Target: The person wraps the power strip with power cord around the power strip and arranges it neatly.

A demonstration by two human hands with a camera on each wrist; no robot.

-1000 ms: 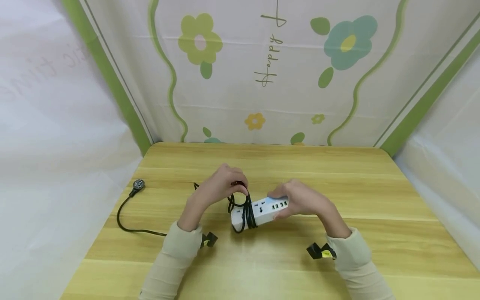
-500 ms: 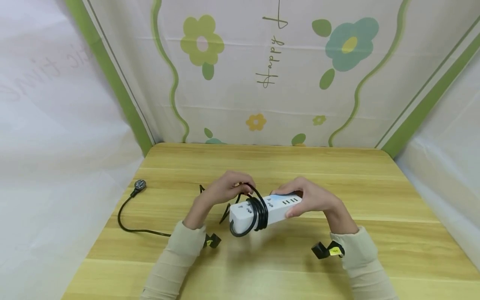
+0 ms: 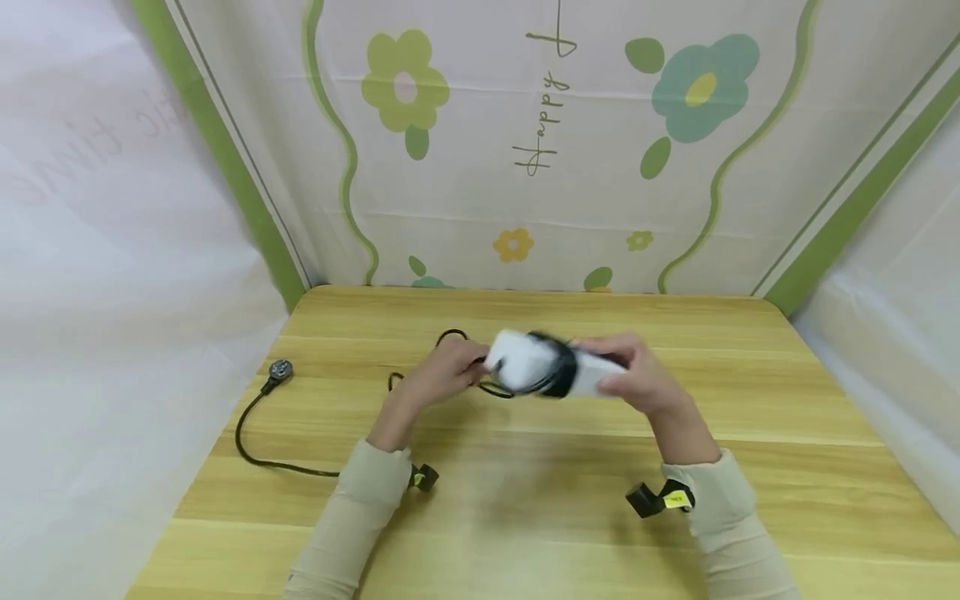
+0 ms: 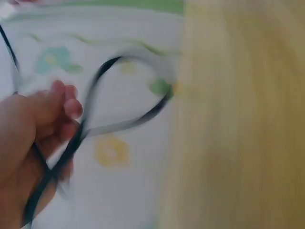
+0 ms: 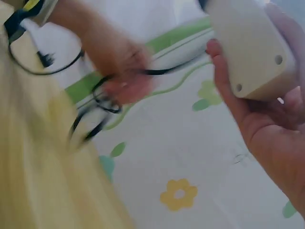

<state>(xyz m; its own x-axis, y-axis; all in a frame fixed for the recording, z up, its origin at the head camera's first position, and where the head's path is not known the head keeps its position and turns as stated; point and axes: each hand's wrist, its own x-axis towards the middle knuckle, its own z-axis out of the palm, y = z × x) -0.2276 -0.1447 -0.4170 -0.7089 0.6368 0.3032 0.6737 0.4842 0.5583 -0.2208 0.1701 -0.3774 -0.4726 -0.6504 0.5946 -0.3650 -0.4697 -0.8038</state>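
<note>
A white power strip (image 3: 521, 360), blurred by motion, is held up above the wooden table by my right hand (image 3: 641, 375), which grips its right end. Several turns of its black cord (image 3: 561, 367) are wound round the strip's middle. Close to the strip's left end, my left hand (image 3: 442, 373) pinches the loose cord between thumb and fingers. In the left wrist view a loop of the cord (image 4: 155, 110) hangs past the fingers. The right wrist view shows the strip's plain underside (image 5: 248, 52) resting in my right hand.
The cord's plug (image 3: 280, 371) lies at the table's left edge, with a stretch of cord (image 3: 292, 468) curving toward my left sleeve. A flowered cloth (image 3: 480, 150) hangs behind the table (image 3: 675, 325). White sheets (image 3: 112, 292) hang at both sides.
My right hand has raised the power strip and rolled it, so its sockets no longer show. My left hand has shifted slightly left with the cord. The plug stays put.
</note>
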